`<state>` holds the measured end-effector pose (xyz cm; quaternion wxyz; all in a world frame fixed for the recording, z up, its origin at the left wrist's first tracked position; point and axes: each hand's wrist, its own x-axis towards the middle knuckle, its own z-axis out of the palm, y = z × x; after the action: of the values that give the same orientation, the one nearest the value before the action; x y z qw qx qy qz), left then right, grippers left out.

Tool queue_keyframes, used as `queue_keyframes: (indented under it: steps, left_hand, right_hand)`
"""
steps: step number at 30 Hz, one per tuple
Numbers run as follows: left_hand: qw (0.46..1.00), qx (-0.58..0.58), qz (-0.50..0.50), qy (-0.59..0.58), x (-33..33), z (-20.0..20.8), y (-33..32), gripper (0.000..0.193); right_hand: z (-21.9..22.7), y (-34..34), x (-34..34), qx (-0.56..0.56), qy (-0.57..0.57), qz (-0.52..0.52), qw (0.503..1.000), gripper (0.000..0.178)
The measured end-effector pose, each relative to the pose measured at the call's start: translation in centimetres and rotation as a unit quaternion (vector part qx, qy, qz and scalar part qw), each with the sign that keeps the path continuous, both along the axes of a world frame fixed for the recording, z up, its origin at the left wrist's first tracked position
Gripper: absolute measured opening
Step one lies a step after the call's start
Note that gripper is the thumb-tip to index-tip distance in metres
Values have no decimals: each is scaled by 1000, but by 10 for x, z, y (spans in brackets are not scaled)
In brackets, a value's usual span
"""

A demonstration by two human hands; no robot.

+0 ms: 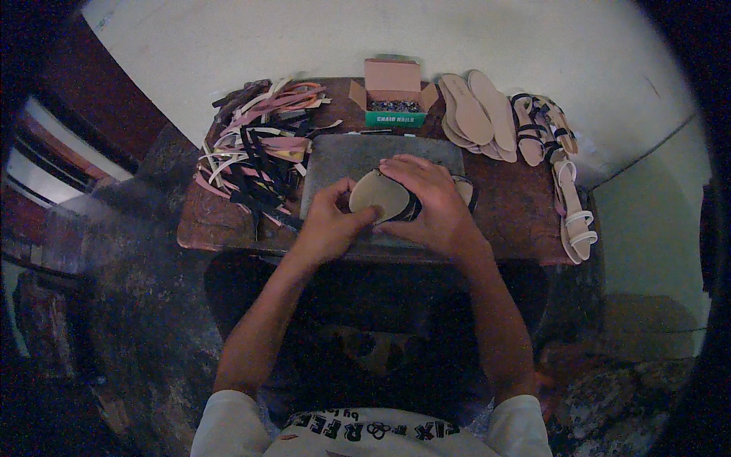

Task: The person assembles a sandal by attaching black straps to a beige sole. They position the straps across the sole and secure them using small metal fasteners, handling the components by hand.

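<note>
- On the left of the table [518, 221], we find a loose heap of strap strips [263, 145] in black, white and pink; heaped to one side, they presumably leave the middle free for handwork.
- In the middle we see a flat grey slab [327, 164], probably laid there as a working surface, just under our hands.
- Our left hand [335, 217] pinches the edge of a dark-strapped sandal [378, 196], thumb on its beige face and fingers curled behind, a grip that seems meant to steady it.
- The sandal is between our two hands, over the slab, its rounded beige end tilted toward us, perhaps so we can look at it closely.
- Beyond it stands an open box of small metal nails [396, 119], flaps folded back, apparently for easy picking.
- Our right hand [434, 198] wraps the sandal from the right, fingers together over the top and thumb below, likely countering the left's pressure.
- Just past that hand we notice a beige piece with a dark edge [464, 190]; we cannot tell whether it belongs to the same sandal.
- Farther right, beige soles [493, 107] lie overlapped, probably to save room.
- At the right edge we see black-strapped sandals [531, 133] and, nearer us, white-strapped sandals [576, 221], seemingly grouped by colour.
</note>
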<state>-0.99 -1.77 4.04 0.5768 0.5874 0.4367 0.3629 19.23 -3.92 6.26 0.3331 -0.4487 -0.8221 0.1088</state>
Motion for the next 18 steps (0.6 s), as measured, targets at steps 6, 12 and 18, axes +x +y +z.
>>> queue_keyframes:
  steps: [6,12,18]
  left_hand:
    - [1000,-20,0,0,1,2,1,22]
    - [997,-3,79,7,-2,-5,7,27]
    - [965,-62,210,-142,-10,-19,25,29]
  right_hand:
    - [-1,-2,1,-11,-36,-9,999,76]
    - [5,-2,-5,34,34,-50,998,68]
    - [-5,12,21,44,176,-147,972,35]
